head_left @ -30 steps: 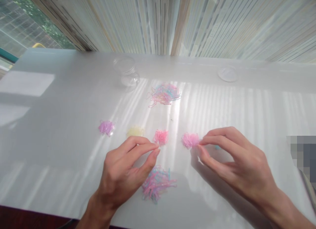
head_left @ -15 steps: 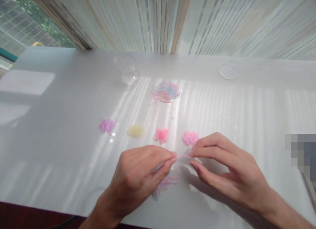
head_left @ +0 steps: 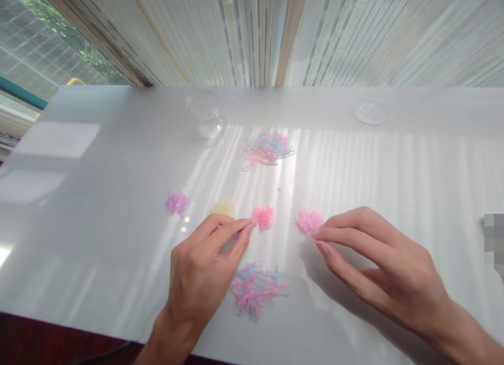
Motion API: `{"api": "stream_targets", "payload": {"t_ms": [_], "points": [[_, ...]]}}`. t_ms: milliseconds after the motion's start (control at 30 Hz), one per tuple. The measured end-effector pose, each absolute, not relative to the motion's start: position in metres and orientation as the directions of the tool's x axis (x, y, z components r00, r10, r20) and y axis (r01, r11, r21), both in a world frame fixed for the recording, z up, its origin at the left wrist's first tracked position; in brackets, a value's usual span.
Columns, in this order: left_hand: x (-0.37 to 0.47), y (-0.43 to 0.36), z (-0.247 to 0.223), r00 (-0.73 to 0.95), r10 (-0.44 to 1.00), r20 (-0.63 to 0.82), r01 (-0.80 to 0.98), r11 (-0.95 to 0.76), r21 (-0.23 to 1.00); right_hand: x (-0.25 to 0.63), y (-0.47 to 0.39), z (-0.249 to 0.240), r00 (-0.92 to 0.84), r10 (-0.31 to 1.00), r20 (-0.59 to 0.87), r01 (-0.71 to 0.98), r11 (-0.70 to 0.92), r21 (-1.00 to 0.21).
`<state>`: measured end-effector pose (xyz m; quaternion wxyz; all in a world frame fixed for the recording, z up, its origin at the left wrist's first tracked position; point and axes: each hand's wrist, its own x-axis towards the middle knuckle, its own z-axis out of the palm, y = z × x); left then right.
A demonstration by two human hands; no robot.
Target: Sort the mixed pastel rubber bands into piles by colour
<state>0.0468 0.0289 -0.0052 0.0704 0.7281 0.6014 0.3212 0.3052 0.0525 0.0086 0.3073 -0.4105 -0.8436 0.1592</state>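
My left hand (head_left: 208,260) pinches at the left edge of a coral-pink pile (head_left: 264,217); what its fingertips hold is too small to name. My right hand (head_left: 381,265) has thumb and fingers slightly apart beside the light-pink pile (head_left: 309,221), and nothing shows between them. Left of these lie a purple pile (head_left: 177,202) and a yellow pile (head_left: 223,208), the latter partly covered by my left hand. A mixed-colour pile of thin loops (head_left: 258,289) sits near the front, right of my left wrist. Another mixed pile (head_left: 268,148) lies farther back.
A clear round jar (head_left: 212,124) stands at the back of the white table (head_left: 118,223). Towards the back right lies a clear round lid (head_left: 370,113). A striped curtain (head_left: 268,34) hangs behind the table, with a window at the far left.
My left hand has moved left and back to the coral pile, uncovering the front mixed pile. The pink strand between my hands no longer shows there. My right hand has shifted slightly right.
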Motion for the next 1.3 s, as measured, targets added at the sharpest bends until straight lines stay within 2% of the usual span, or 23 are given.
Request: {"api": "stream_targets", "payload": {"t_ms": [367, 700, 900, 1033, 1167, 1300], "points": [[0.046, 0.029, -0.009, 0.064, 0.931, 0.359, 0.853, -0.238, 0.465, 0.308, 0.051, 0.008, -0.45, 0.791, 0.414, 0.597, 0.611, -0.519], [0.049, 0.028, -0.011, 0.14, 0.942, 0.305, 0.859, -0.269, 0.435, 0.308, 0.054, 0.004, -0.46, 0.779, 0.427, 0.584, 0.627, -0.515], [0.047, 0.028, -0.009, 0.126, 0.956, 0.265, 0.833, -0.246, 0.495, 0.308, 0.055, 0.005, -0.458, 0.774, 0.438, 0.591, 0.633, -0.5], [0.046, 0.028, -0.008, 0.132, 0.97, 0.204, 0.833, -0.22, 0.508, 0.313, 0.061, 0.005, -0.404, 0.77, 0.494, 0.626, 0.626, -0.465], [0.044, 0.028, -0.01, 0.103, 0.964, 0.246, 0.832, -0.219, 0.51, 0.322, 0.074, 0.003, -0.287, 0.78, 0.556, 0.677, 0.576, -0.458], [0.044, 0.028, -0.011, 0.086, 0.954, 0.287, 0.837, -0.226, 0.499, 0.328, 0.085, -0.002, -0.187, 0.808, 0.559, 0.684, 0.515, -0.516]]}}
